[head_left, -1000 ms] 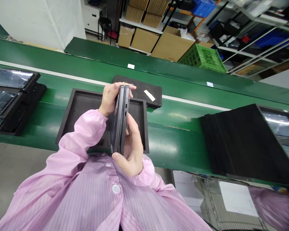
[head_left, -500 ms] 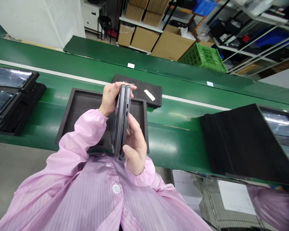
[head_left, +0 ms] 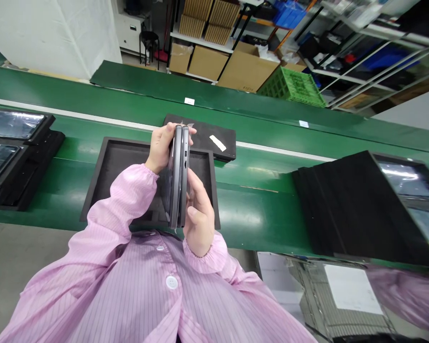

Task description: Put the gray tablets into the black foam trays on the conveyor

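Note:
Two dark flat devices (head_left: pixel 178 176) are held together edge-on, upright, in front of my chest. My left hand (head_left: pixel 161 146) grips their far top end, fingers curled over the edge. My right hand (head_left: pixel 199 214) clasps their near lower end from the right side, fingers wrapped against them. Below them a black foam tray (head_left: pixel 110 176) lies on the green conveyor (head_left: pixel 257 209), holding nothing that I can see.
A flat black foam block (head_left: pixel 214 138) with a white label lies behind the tray. Stacked black trays with glossy screens (head_left: pixel 7 152) sit at left. A stack of black trays (head_left: pixel 361 205) stands at right. Cardboard boxes and a green crate (head_left: pixel 293 85) lie beyond.
My right hand has slid a little up the lower end of the devices, closing more against them. The view has shifted slightly; the devices stay upright in both hands.

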